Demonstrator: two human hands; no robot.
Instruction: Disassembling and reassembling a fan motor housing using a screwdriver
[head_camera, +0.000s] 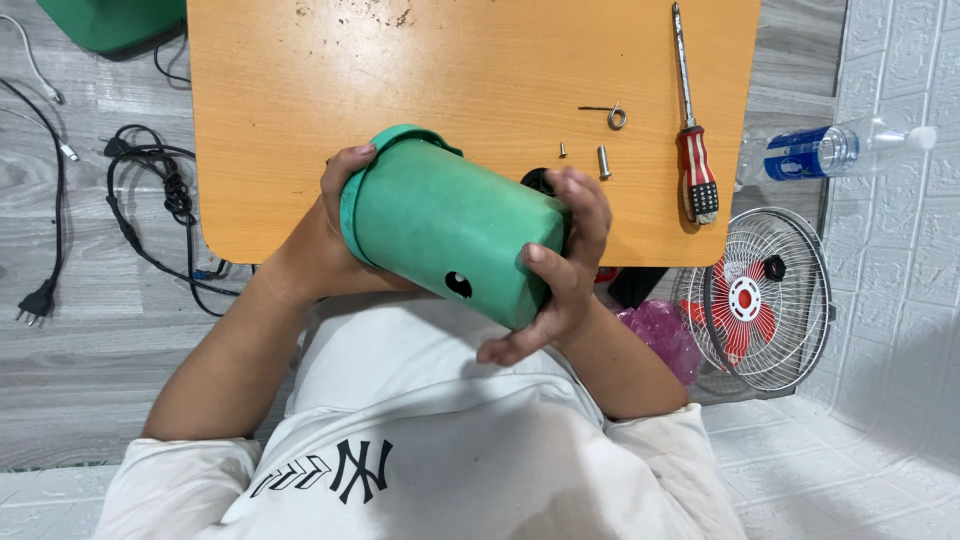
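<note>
Head view: I grip the green housing (450, 235) between my 2 hands above the table (300, 90) edge, its long axis slanting from my left hand (335, 235) down to my right hand (565, 260).

Screwdriver (692, 150), screws (603, 160), water bottle (830, 150), fan (755, 298)

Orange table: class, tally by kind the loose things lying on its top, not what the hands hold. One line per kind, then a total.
On the orange table:
Screwdriver, red and white handle: 1
Wire spring hook: 1
Small metal fasteners: 2, one tiny, one larger
Total: 4
</note>
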